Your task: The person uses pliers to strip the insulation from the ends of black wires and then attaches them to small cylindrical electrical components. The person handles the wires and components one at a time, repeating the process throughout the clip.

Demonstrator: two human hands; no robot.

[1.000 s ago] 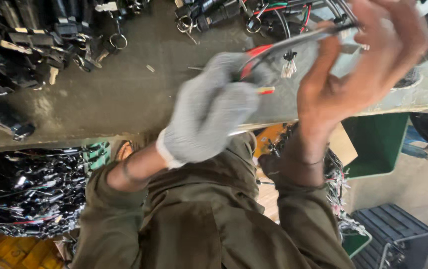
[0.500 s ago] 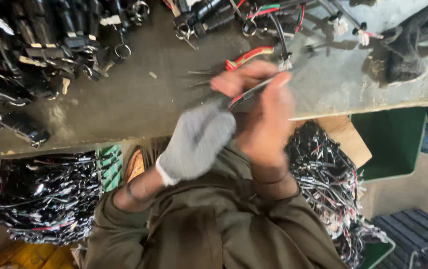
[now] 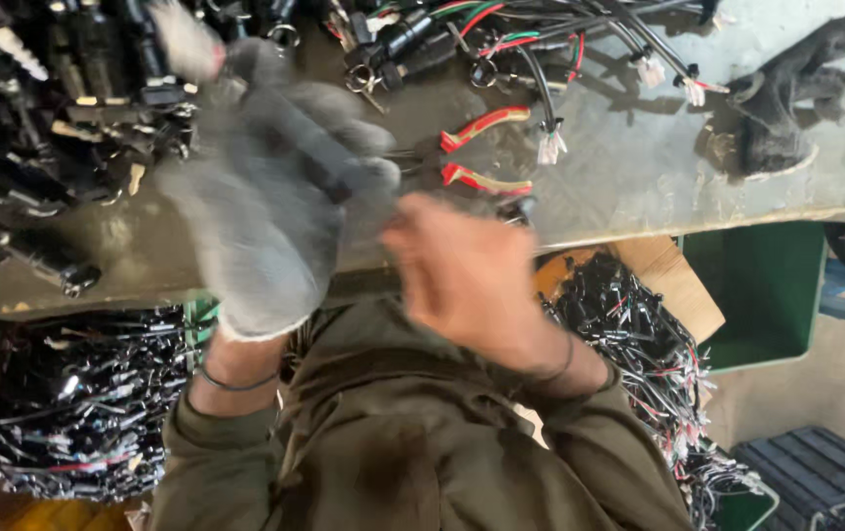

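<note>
Grey workbench point(image 3: 639, 177), concrete floor point(image 3: 836, 393)

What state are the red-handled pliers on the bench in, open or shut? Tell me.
Open. The red-handled pliers lie flat on the bench, their two handles spread apart in a V. Neither hand touches them.

Motion blur smears the gloved left hand point(image 3: 265, 197) and bare right hand point(image 3: 467, 275), hiding any grip.

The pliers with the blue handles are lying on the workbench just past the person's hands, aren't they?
Not quite: the pliers have red handles, not blue. The head view shows them lying on the workbench just past the gloved left hand and the bare right hand.
</note>
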